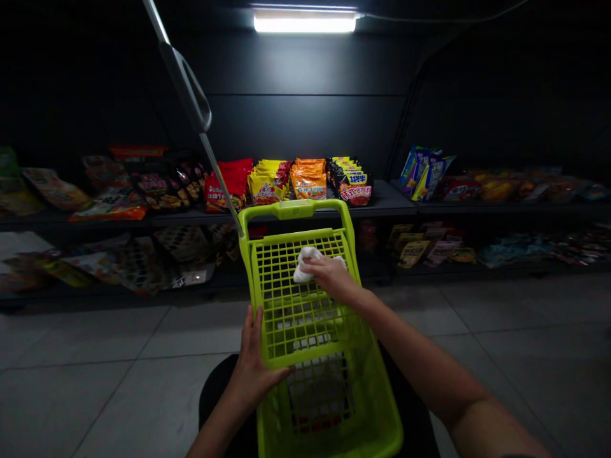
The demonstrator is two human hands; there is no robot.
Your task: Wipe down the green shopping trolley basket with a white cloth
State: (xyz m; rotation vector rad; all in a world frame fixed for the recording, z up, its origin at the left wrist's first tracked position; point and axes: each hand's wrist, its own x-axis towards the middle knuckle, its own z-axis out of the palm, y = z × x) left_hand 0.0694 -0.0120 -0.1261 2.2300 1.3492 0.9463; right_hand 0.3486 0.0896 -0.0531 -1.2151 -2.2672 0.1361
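Observation:
A lime-green plastic shopping basket [353,375] with grid walls stands tilted in front of me, between my knees. My left hand [256,366] grips its left side, fingers along the outer edge and thumb over a crossbar. In my right hand [331,275] is a bunched white cloth [308,261], pressed against the upper part of the grid. The basket's carrying handle [296,210] points toward the shelf. At its upper left corner a long metal pull rod [217,172] with a grey grip [188,89] rises up and to the left.
Behind the basket runs a dark shelf [386,197] with red, yellow, orange and black snack packets [309,181]. More bags lie on the lower shelf [420,251]. A lit tube lamp [304,24] hangs above. Grey tiles [167,337] cover the floor.

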